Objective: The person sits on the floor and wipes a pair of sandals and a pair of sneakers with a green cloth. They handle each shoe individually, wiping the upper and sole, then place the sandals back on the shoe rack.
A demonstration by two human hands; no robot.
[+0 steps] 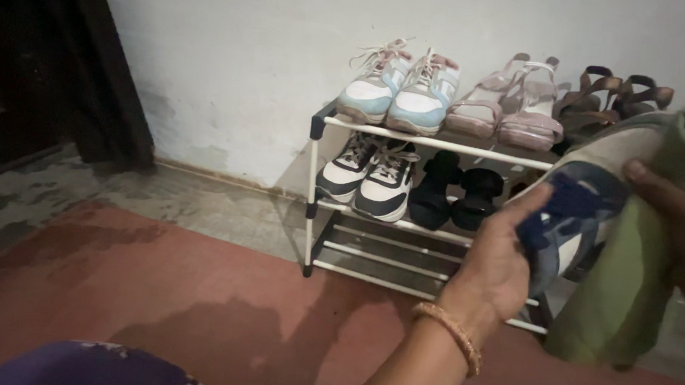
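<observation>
A left hand grips a blue-strapped sandal underneath, light and fairly stiff-soled by its look, while the right hand presses a limp green cloth against it.

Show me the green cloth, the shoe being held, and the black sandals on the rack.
green cloth (627, 296), head view, on its hanging fold.
blue and grey shoe (595, 196), head view, on its side panel.
black sandals (456, 195), head view, between the pair, middle shelf.

- My head camera looked down and forward from low, near the floor.
- It faced the shoe rack against the wall.
- My hands sat closest, at right.
</observation>
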